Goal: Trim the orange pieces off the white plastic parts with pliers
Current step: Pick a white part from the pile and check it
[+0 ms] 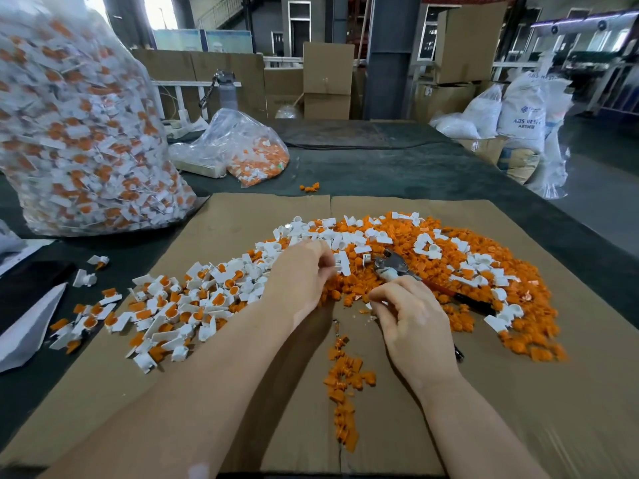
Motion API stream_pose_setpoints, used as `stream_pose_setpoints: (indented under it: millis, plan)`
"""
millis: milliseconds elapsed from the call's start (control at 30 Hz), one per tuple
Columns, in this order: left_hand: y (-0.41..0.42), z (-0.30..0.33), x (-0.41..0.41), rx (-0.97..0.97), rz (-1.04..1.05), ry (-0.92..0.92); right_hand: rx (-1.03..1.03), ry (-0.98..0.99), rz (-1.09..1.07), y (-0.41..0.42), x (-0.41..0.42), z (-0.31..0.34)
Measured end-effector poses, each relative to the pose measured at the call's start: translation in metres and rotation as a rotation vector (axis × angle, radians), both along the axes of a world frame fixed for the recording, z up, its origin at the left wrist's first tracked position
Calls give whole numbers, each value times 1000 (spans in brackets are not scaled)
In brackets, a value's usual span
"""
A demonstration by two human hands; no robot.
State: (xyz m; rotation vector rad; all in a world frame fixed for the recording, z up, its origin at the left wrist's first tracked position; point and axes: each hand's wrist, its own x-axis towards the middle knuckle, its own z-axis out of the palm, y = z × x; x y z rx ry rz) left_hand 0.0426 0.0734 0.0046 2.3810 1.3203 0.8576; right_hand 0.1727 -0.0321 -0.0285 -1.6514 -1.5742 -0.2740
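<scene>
**A:** Factory tabletop, mid-sort: where does the next piece lie from your grip?

**B:** Your left hand (304, 271) curls its fingers round a small white plastic part (343, 263) at the near edge of the heap of white plastic parts with orange pieces attached (193, 299). That part sits just left of the steel head of the red-handled pliers (397, 266), close but apart.

**A:** And the pliers themselves?

**B:** They lie on the flat brown cardboard sheet (484, 392), long axis running from the head at upper left down to the handles at lower right. Your right hand (411, 326) hovers over the shaft with fingers curled near a small white bit; whether it grasps the tool or the bit, you cannot tell from here.

**A:** So which hand closes the gap?

**B:** Judging by position, your left is nearer the part and your right nearer the pliers. The part likely travels rightward toward the head, along the line of cut orange plastic pieces (484, 267) spread beyond.
</scene>
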Motion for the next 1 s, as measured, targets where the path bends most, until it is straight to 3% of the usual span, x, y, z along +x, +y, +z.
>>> stream_pose_setpoints:
  millis: [100,267,467,767,1000]
  plan:
    - [-15,-1,4,-177,-75,-204,24,90,24,-2,0,1]
    - [-33,-12,9,-339,-144,-317,2,343,24,-3,1,3]
    - [-45,-23,10,-512,-146,-547,-59,305,20,-1,0,1]
    - [-47,-25,9,-502,-133,-585,-101,118,-17,1,0,-2]
    - [-51,-27,10,-329,-116,-391,-102,72,-15,2,-1,-5]
